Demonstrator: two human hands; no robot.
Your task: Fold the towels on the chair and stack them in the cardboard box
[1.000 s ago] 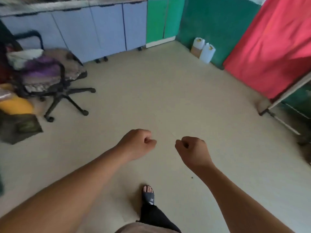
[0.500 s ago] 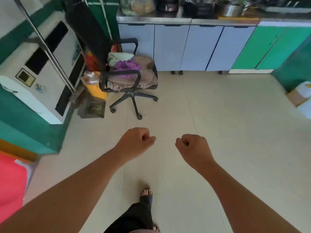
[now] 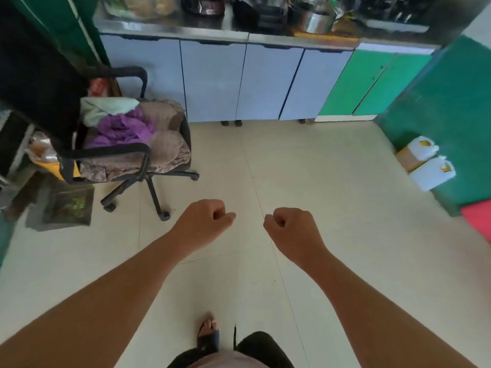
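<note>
Towels (image 3: 132,136): crumpled heap on office chair (image 3: 127,166), seat facing right.
Left hand (image 3: 204,221): clenched, empty.
Right hand (image 3: 292,229): clenched, empty.

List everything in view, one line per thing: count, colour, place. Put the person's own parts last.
office chair: one, black, left side on the floor.
towels: a heap, count unclear; purple, pale green and brown; on the chair seat.
cabinet doors: four light blue, along the back wall.
green doors: two, right of the blue ones.
counter: one, grey, above the cabinets, crowded with pots and bags.
jugs: two, white, by the green wall on the right.
small box: one, brown, beside the jugs.
dark bag: one, on the floor left of the chair.
left hand: a fist, holding nothing.
right hand: a fist, holding nothing.
foot: one, in a dark sandal, bottom centre.
</note>
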